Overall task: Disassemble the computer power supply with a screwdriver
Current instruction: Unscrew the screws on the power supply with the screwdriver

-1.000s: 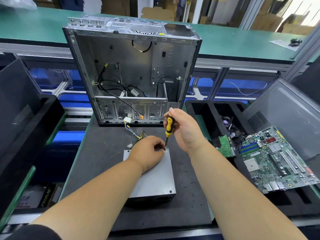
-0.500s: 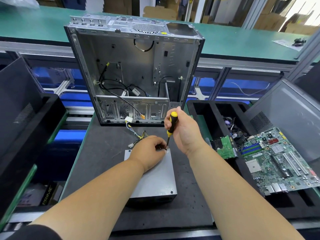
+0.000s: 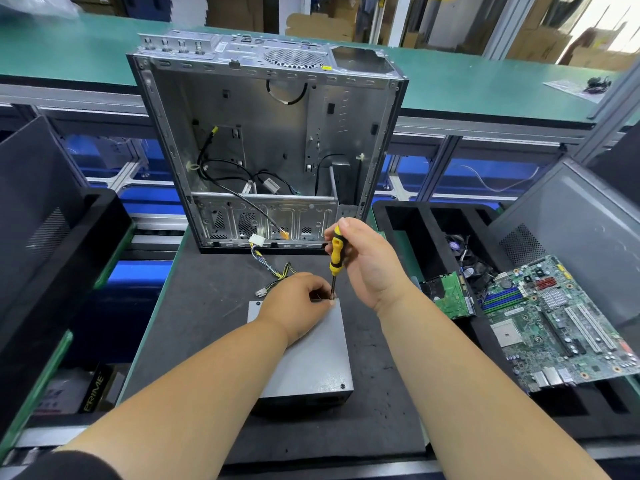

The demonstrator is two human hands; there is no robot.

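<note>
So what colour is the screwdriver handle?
Yellow and black; the screwdriver shows clearly in the head view.

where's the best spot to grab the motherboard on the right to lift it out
Judging by its pose, take the motherboard by its bare long edges, fingers coming from above on the near-left and far-right sides. It lies tilted, propped on the black tray, so both edges look exposed; avoid the slots and heatsink on top.

head view | worn on head | faces forward and down | close over mat (image 3: 207,341) | single view
</note>
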